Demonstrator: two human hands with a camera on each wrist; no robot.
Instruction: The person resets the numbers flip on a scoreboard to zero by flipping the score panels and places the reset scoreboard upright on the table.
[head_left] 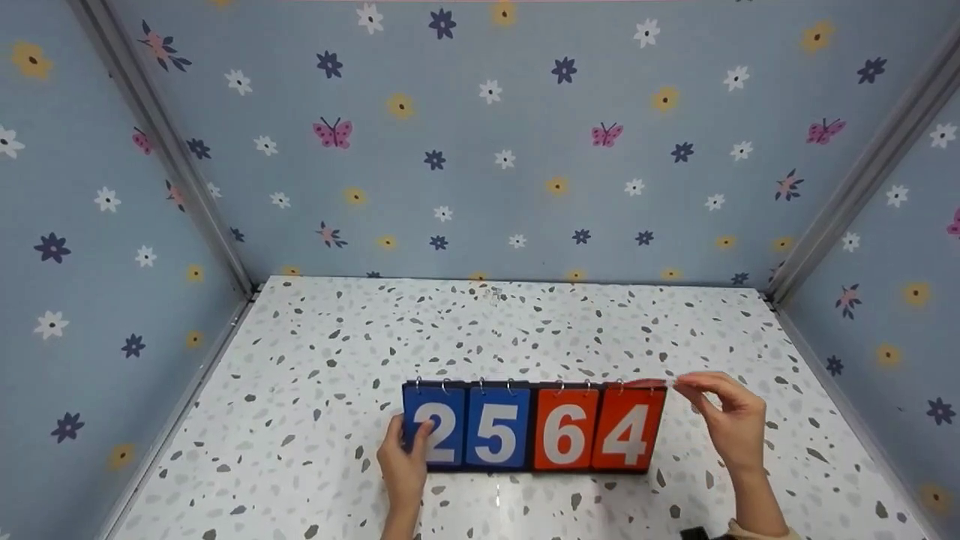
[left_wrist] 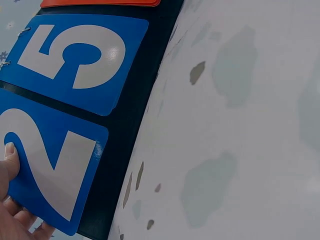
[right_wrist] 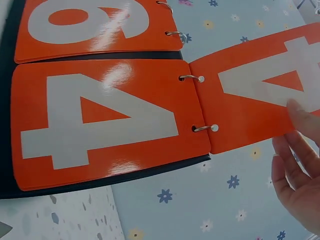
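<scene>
A flip scoreboard [head_left: 534,429] stands tilted on the table, showing blue cards 2 and 5 and red cards 6 and 4. At its left end my left hand [head_left: 403,459] grips the board, the thumb lying over the blue 2 card [left_wrist: 60,165]. My right hand [head_left: 733,424] is off the board's upper right corner. Between thumb and fingers it pinches a lifted red card [right_wrist: 237,127], swung up on its two rings and also bearing a 4. Below the rings, the red 4 card [right_wrist: 107,107] lies against the black backing.
The speckled white table [head_left: 337,337] extends behind and around the board. Blue flowered panels [head_left: 480,112] enclose the back and both sides, joined by grey metal corner posts [head_left: 161,142].
</scene>
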